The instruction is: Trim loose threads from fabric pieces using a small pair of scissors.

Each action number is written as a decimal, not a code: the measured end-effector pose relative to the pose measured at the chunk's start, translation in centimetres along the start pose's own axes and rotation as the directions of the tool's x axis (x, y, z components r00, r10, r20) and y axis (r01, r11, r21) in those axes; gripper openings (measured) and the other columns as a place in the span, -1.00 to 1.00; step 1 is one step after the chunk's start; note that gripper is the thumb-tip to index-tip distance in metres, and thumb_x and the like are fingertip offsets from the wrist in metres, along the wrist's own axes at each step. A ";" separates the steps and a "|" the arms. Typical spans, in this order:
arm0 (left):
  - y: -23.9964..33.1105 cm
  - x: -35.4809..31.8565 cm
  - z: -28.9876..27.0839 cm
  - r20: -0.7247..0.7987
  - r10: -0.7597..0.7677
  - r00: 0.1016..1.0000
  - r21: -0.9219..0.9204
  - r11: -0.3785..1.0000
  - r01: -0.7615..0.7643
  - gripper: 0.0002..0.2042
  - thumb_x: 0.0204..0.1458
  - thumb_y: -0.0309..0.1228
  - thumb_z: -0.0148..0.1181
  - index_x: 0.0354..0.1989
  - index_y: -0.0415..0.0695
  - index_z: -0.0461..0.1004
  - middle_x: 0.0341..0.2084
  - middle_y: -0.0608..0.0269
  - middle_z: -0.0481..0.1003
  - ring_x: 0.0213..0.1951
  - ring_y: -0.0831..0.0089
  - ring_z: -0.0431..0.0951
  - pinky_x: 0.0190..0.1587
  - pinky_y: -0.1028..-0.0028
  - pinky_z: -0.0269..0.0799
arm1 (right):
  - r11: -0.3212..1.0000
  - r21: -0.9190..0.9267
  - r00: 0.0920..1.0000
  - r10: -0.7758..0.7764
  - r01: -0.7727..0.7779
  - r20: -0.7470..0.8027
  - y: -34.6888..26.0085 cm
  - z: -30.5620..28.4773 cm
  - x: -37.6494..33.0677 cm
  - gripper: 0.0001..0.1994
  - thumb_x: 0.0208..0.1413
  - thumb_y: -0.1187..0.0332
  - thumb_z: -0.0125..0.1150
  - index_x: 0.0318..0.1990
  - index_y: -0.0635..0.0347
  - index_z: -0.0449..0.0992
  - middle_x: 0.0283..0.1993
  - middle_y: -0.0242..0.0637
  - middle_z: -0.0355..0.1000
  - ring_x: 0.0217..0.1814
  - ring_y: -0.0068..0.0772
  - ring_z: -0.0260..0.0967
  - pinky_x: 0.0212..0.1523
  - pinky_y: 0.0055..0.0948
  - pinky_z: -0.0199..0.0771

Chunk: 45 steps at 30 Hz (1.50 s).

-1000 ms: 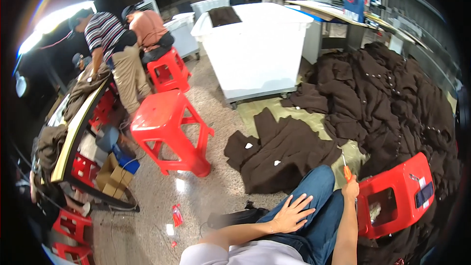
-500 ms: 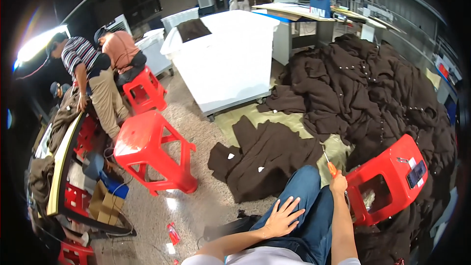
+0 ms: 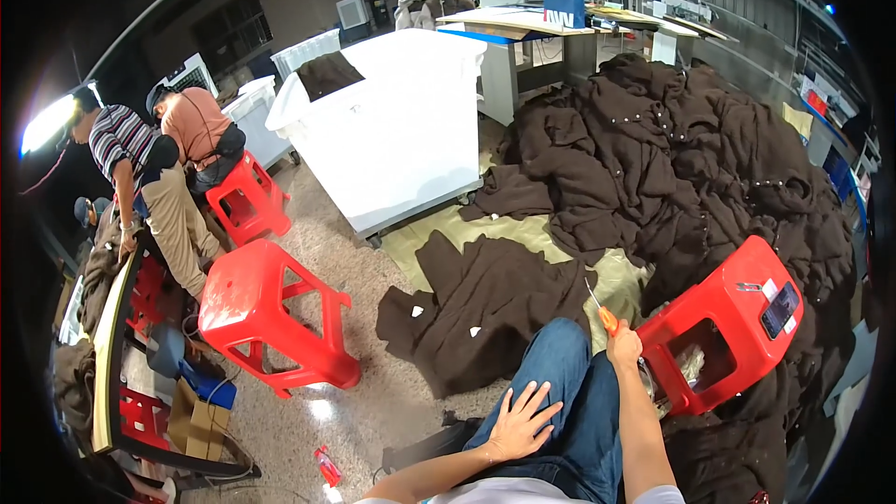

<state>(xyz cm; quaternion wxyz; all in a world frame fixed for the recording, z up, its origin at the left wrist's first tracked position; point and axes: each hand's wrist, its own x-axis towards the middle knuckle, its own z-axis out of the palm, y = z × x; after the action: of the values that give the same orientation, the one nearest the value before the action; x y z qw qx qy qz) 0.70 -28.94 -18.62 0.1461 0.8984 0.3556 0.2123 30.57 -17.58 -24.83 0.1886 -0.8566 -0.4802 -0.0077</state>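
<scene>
My right hand is closed around a tool with an orange handle and a thin metal shaft. The shaft points up and away from me, over the edge of a dark brown garment spread on the floor covering. The exact kind of tool is too small to tell. My left hand lies flat on my jeans at the thigh, fingers spread, holding nothing. Close to my right hand stands a red plastic stool. On its seat are a phone and small metal snips or tweezers.
A large heap of brown garments fills the right side. Ahead stands a white wheeled bin. Another red stool is to the left. Co-workers are at a table on the far left. A red item lies on the floor.
The view has swung slightly to the right, so the surroundings sit further left. Both hands keep the same pose, and the right still grips the orange-handled tool.
</scene>
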 end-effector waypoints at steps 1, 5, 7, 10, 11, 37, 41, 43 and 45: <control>0.1 0.2 0.0 0.000 0.005 1.000 -0.006 1.000 -0.005 -0.51 0.04 -0.17 0.20 0.21 0.21 0.39 0.39 0.14 0.06 0.41 0.11 -0.01 0.29 -0.17 -0.07 | 1.000 0.005 1.000 -0.001 0.001 -0.004 0.3 0.1 0.1 -0.72 0.11 0.15 0.20 -0.23 0.18 0.43 -0.44 0.09 0.52 -0.32 0.14 0.54 -0.28 -0.01 0.52; 0.0 0.3 0.1 -0.001 0.009 1.000 -0.014 1.000 -0.009 -0.50 0.05 -0.21 0.18 0.23 0.20 0.36 0.39 0.15 0.04 0.40 0.10 0.01 0.27 -0.21 -0.03 | 1.000 0.009 1.000 0.001 -0.001 -0.018 0.4 0.1 0.3 -0.72 0.10 0.15 0.20 -0.23 0.17 0.42 -0.45 0.07 0.52 -0.33 0.13 0.54 -0.28 -0.01 0.52; 0.0 0.3 0.0 0.016 -0.011 1.000 0.005 1.000 0.011 -0.51 0.05 -0.18 0.20 0.21 0.21 0.38 0.39 0.14 0.06 0.41 0.10 -0.01 0.29 -0.17 -0.06 | 1.000 -0.004 1.000 -0.025 0.025 -0.011 0.1 0.1 0.2 -0.74 0.11 0.16 0.20 -0.23 0.16 0.42 -0.45 0.05 0.52 -0.33 0.11 0.54 -0.29 -0.02 0.52; -0.1 0.1 -0.1 0.013 -0.018 1.000 0.009 1.000 0.018 -0.51 0.04 -0.19 0.21 0.21 0.21 0.38 0.39 0.14 0.06 0.41 0.09 -0.02 0.29 -0.17 -0.05 | 0.999 0.005 0.999 -0.037 0.037 -0.018 -0.6 -0.5 -0.1 -0.76 0.12 0.19 0.17 -0.24 0.17 0.42 -0.44 0.04 0.52 -0.33 0.10 0.54 -0.29 -0.02 0.51; 0.0 0.1 0.0 0.007 -0.026 1.000 0.010 1.000 0.025 -0.51 0.04 -0.19 0.21 0.21 0.21 0.38 0.39 0.14 0.06 0.41 0.09 -0.02 0.29 -0.17 -0.05 | 0.999 0.006 0.999 -0.047 0.047 -0.016 -0.6 -0.6 -0.1 -0.76 0.12 0.19 0.17 -0.24 0.17 0.42 -0.44 0.04 0.52 -0.33 0.10 0.54 -0.29 -0.02 0.51; -0.3 -1.4 0.1 -0.037 0.016 0.999 -0.063 0.998 -0.019 -0.48 0.07 -0.29 0.16 0.27 0.11 0.29 0.45 0.16 -0.11 0.46 0.12 -0.15 0.34 -0.17 -0.14 | 0.991 -0.046 0.990 -0.125 0.122 -0.071 1.1 0.3 -0.3 -0.63 0.17 0.00 0.15 -0.15 0.15 0.45 -0.38 0.02 0.50 -0.29 0.16 0.49 -0.31 0.03 0.46; 0.0 -1.2 0.1 -0.009 0.014 1.000 -0.065 0.998 -0.014 -0.47 0.08 -0.29 0.16 0.28 0.11 0.27 0.45 0.15 -0.12 0.46 0.13 -0.17 0.34 -0.16 -0.15 | 0.996 -0.069 0.997 -0.067 0.065 -0.029 1.2 0.2 -0.1 -0.57 0.15 -0.07 0.15 -0.16 0.15 0.47 -0.37 0.00 0.51 -0.30 0.13 0.49 -0.31 0.03 0.47; -0.1 -1.6 0.0 0.010 0.005 1.000 -0.067 0.998 -0.005 -0.47 0.09 -0.29 0.16 0.29 0.12 0.27 0.45 0.16 -0.12 0.46 0.12 -0.17 0.34 -0.17 -0.14 | 0.996 -0.089 1.000 -0.025 0.026 0.019 0.5 -0.2 -0.4 -0.58 0.14 -0.07 0.16 -0.17 0.14 0.48 -0.36 0.00 0.52 -0.30 0.12 0.50 -0.30 0.02 0.48; -0.2 -1.5 0.0 0.009 0.010 1.000 -0.068 0.998 -0.009 -0.46 0.08 -0.29 0.16 0.29 0.12 0.26 0.45 0.17 -0.12 0.46 0.12 -0.17 0.33 -0.18 -0.14 | 0.998 -0.043 0.999 -0.046 0.046 0.000 -0.2 -0.7 -0.7 -0.62 0.14 0.01 0.20 -0.19 0.18 0.47 -0.35 0.01 0.52 -0.30 0.13 0.50 -0.29 0.00 0.48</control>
<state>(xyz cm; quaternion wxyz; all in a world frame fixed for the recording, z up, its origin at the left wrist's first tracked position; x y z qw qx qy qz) -0.43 -29.88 -19.12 0.1774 0.8955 0.3434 0.2207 30.19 -18.28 -24.28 0.1702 -0.8491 -0.4995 -0.0230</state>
